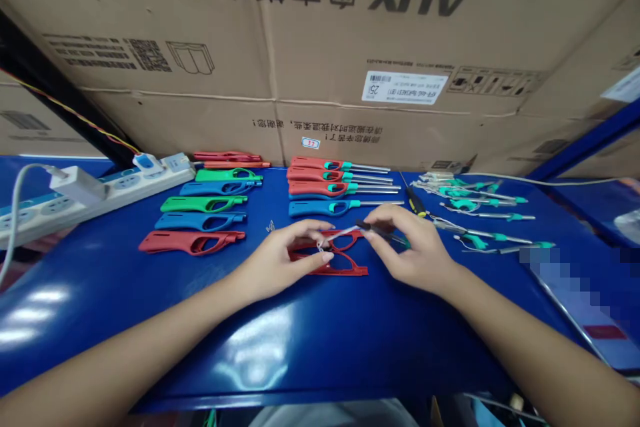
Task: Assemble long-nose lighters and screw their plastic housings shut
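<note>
My left hand [285, 257] is closed, thumb and fingers pinching one end of a thin pale wire [345, 232]. The wire runs across to my right hand [413, 247], which grips a small black piece [364, 224] between thumb and fingertips. A dark part with a bit of teal shows under the right fingers; its kind is mostly hidden. Below both hands lie two red lighter shell halves [353, 271] with open trigger loops, partly covered by my left hand.
Assembled lighters with metal tubes [345, 207] lie behind my hands. Red, green and blue shells [193, 241] line the left. Teal lighter cores with wires [493, 238] and a screwdriver [414, 203] lie right. A power strip [125, 183] and cardboard box [320, 73] stand behind.
</note>
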Demonstrator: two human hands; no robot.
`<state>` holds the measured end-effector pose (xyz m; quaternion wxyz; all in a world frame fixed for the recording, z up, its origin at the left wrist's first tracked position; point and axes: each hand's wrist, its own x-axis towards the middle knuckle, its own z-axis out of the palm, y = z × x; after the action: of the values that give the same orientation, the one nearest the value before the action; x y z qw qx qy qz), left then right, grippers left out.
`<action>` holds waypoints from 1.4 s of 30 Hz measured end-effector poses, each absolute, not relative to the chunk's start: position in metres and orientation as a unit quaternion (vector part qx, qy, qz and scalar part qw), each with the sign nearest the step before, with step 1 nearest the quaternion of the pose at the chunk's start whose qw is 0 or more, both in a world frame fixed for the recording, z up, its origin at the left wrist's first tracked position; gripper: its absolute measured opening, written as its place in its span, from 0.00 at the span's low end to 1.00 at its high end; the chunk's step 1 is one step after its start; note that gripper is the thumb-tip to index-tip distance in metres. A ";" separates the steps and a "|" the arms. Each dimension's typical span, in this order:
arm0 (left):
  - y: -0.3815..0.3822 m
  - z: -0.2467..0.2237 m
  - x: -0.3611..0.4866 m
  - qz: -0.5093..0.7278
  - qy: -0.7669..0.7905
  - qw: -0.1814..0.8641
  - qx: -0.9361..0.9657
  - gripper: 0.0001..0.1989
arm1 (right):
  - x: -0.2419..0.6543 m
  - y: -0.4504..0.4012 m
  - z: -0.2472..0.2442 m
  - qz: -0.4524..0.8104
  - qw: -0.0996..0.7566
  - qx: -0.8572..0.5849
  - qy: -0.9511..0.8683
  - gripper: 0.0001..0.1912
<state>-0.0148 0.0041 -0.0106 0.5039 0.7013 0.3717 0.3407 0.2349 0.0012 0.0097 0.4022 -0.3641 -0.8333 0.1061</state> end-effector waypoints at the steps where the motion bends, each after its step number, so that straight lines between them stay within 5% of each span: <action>1: 0.003 -0.012 -0.014 0.345 0.377 0.516 0.688 0.18 | 0.235 0.000 0.007 0.115 0.393 -0.363 -0.837 0.06; 9: 0.000 -0.001 -0.017 0.314 0.384 0.567 0.658 0.11 | 0.235 -0.003 0.007 0.111 0.343 -0.347 -0.866 0.07; 23: -0.012 -0.002 -0.017 0.391 0.373 0.310 0.782 0.07 | 0.222 -0.015 0.001 0.189 0.264 -0.340 -0.883 0.10; 30: -0.012 -0.009 -0.015 0.422 0.365 0.294 0.776 0.07 | 0.230 -0.009 -0.002 0.078 0.197 -0.322 -0.923 0.12; 42: -0.011 -0.010 -0.015 0.447 0.331 0.262 0.789 0.07 | 0.231 -0.008 0.000 0.075 0.228 -0.297 -0.924 0.10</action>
<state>-0.0154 -0.0113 -0.0096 0.2622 0.7886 0.3312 0.4469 0.2309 -0.0081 0.0003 0.2276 -0.2966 -0.9245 0.0746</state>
